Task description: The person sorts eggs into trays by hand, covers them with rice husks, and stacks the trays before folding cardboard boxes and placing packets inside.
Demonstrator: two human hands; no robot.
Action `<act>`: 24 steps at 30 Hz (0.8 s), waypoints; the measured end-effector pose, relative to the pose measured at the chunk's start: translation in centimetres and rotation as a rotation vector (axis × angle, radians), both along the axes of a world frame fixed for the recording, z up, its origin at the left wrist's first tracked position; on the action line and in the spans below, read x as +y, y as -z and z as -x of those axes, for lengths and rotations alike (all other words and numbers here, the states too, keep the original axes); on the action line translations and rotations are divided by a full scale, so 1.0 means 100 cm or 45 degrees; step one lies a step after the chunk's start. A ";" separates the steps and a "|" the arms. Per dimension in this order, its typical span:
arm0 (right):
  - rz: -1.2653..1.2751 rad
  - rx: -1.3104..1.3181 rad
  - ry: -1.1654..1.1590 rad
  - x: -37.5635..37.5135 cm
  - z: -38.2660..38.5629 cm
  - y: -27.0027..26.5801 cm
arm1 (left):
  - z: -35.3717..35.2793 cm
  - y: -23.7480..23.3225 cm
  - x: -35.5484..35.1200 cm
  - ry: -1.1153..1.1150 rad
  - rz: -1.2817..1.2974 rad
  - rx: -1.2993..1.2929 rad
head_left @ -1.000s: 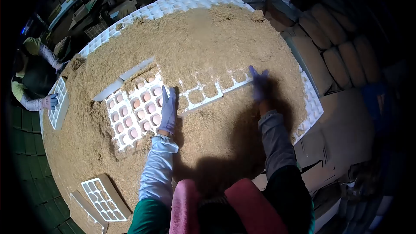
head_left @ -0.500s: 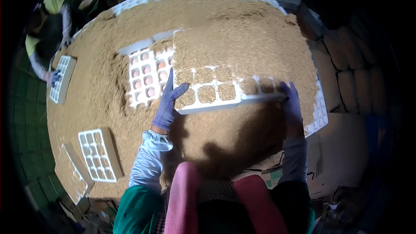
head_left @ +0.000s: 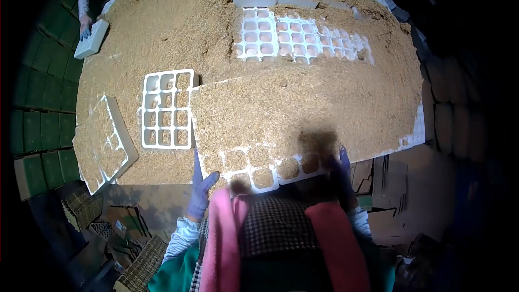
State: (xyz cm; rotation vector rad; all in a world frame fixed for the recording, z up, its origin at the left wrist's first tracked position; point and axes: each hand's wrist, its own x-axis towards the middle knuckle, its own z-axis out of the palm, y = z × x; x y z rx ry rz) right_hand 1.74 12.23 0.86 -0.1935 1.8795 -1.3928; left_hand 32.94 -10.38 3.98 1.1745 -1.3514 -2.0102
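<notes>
My left hand [head_left: 203, 189], in a purple glove, grips the left edge of a white foam egg tray [head_left: 264, 179] heaped with husk, its thumb over the near corner. On the right side my right hand [head_left: 339, 167], gloved and partly in shadow, holds the other end; its fingertips are up along the edge. Husk fills the tray's square cells and hides most of its far part. Beyond it, white foam trays [head_left: 277, 38] with pale eggs in their cells lie exposed in the husk. Left of my hands lies a twelve-cell foam tray [head_left: 167, 109] with some husk in it.
Another foam tray [head_left: 123, 135], partly covered with husk, lies at the table's left corner. A co-worker's gloved hand [head_left: 85, 27] rests on a white foam block [head_left: 92, 41] at the far left. Stacked green boxes [head_left: 40, 124] line the left; flattened cardboard [head_left: 392, 178] stands right.
My hands have drawn the husk-covered tray toward my body, over the table's near edge. The exposed egg trays behind it show more fully. My view has shifted.
</notes>
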 end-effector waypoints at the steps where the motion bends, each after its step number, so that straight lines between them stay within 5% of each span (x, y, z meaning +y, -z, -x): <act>1: -0.084 0.975 -0.422 0.013 0.005 0.026 | -0.011 0.023 0.002 0.040 -0.017 0.092; 2: -0.164 1.943 -0.863 0.025 0.011 0.049 | -0.012 0.022 0.005 0.045 -0.029 0.039; 4: -0.127 1.871 -0.868 0.017 0.016 0.064 | -0.009 0.051 0.002 0.072 0.059 0.089; 6: -0.303 0.527 -0.349 -0.016 0.004 0.022 | -0.014 0.066 -0.002 0.180 0.302 -0.137; 8: -0.314 0.579 -0.390 -0.019 0.008 0.036 | -0.013 0.064 -0.004 0.224 0.351 -0.205; 10: -0.407 1.624 -0.292 -0.080 -0.041 -0.017 | -0.017 0.079 -0.006 0.406 0.684 -0.650; 12: 0.146 1.355 -0.524 -0.155 -0.112 -0.052 | -0.016 0.076 -0.001 0.329 0.752 -0.649; 14: 0.377 1.020 -1.105 -0.223 -0.178 -0.060 | -0.020 0.079 -0.001 0.245 0.821 -0.647; 19: -0.210 1.393 -1.644 -0.355 -0.286 -0.009 | -0.033 0.131 -0.004 0.812 1.395 -0.709; 22: -0.465 1.555 -1.617 -0.376 -0.301 0.000 | -0.043 0.159 0.004 0.594 1.496 -0.647; 24: -0.290 1.651 -1.598 -0.387 -0.303 0.030 | -0.048 0.168 0.013 0.417 1.516 -0.620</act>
